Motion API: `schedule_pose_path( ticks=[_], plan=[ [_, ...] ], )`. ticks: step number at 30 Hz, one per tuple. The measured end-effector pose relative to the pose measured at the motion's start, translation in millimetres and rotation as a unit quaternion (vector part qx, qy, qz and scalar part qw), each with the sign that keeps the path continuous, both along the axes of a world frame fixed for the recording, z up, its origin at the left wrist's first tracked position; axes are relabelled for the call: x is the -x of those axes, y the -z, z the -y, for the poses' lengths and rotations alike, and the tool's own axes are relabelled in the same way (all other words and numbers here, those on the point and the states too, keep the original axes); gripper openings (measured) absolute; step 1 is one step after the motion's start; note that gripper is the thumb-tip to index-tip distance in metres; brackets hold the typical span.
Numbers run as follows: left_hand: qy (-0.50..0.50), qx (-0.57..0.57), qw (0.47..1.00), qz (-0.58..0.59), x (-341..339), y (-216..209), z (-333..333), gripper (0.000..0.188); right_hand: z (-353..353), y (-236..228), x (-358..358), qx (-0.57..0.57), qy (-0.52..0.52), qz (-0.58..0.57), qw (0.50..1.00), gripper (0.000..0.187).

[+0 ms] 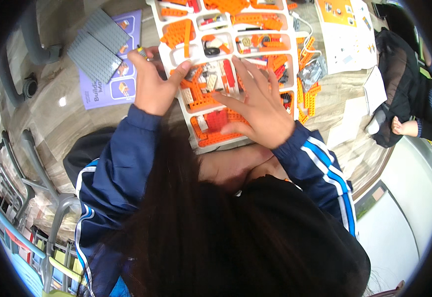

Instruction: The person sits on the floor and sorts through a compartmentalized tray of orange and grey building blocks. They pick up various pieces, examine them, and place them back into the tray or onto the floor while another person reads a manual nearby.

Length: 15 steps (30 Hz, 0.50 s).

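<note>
A white sorting tray (164,50) with several compartments of orange, red, white and black building-block pieces lies before me on the floor. My left hand (152,86) is at its left rim, with the thumb stretched over the edge. Its other fingers curl around a small yellow and dark piece (140,51), partly hidden. Over the tray's near right part my right hand (260,106) spreads its fingers, holding nothing that I can see. Beneath and beside it are a long red beam (228,73) and red bricks (216,120) in the nearest compartment.
Grey studded baseplates (94,47) lie on a purple printed sheet (94,94) at left. Orange beams (311,96), a clear plastic bag (314,72) and an open booklet (347,34) are right of the tray. Another person's hand (405,127) rests at far right. Chair legs (40,173) stand left.
</note>
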<state>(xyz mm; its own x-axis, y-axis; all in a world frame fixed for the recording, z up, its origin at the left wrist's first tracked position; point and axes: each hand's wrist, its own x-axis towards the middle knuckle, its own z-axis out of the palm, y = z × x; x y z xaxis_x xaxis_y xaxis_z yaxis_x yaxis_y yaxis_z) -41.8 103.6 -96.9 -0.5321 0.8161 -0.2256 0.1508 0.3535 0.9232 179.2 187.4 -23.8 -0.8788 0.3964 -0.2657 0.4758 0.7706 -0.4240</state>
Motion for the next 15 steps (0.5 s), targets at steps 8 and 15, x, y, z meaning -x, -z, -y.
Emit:
schedule_pose_path(
  ticks=[8, 15],
  plan=[
    [0.042, -0.018, 0.957, -0.288, 11.9, -21.6, -42.2, 0.064, -122.9, -69.4, 10.2, -0.020, -0.119, 0.074, 0.990, 0.060],
    [0.078, -0.019, 0.968, -0.237, 19.3, -13.0, -47.5, 0.043, -176.3, 28.9, 80.7, -0.114, -0.111, -0.043, 0.986, 0.057]
  ],
)
